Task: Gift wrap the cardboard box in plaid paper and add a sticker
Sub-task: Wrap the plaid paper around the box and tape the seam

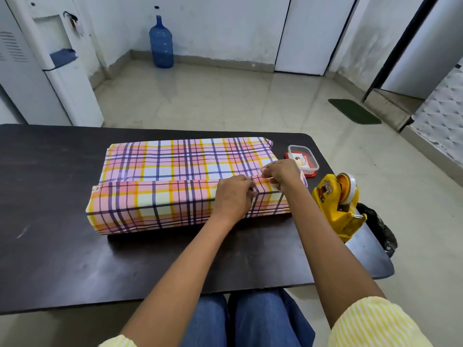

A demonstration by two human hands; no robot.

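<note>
Plaid paper (pixel 175 161) is lapped over; your left hand (pixel 234 194) and right hand (pixel 280 175), fingers curled, pinch its seam; ends and sticker appear outstanding.

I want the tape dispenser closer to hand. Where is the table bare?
Bare: the table left of the plaid paper, and the near strip in front of it, crossed by both forearms. Crowded: the right end, where left hand and right hand pinch the paper beside the container and tape dispenser.

Blue water jug (pixel 161 43) by the far wall, white dispenser (pixel 50 66) left, green mat (pixel 354 111) right.
</note>
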